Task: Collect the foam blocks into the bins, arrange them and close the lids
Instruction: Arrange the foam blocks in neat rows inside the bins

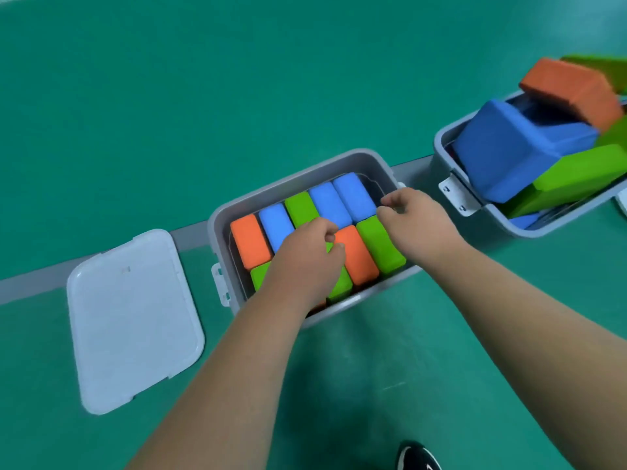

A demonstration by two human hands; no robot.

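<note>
lid (132, 317): flat on the floor, left of near bin | near bin (305, 174): open; foam blocks (249, 240) packed in two rows | far bin (543, 225): at your right; loose blocks (509, 154) heaped above the rim | your left hand (305, 259): curled over green block (339, 286); grip unclear | your right hand (417, 218): curled at blue block (353, 195); grip unclear

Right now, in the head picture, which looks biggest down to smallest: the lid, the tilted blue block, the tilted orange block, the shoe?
1. lid
2. tilted blue block
3. tilted orange block
4. shoe, though the frame edge cuts it off
</note>
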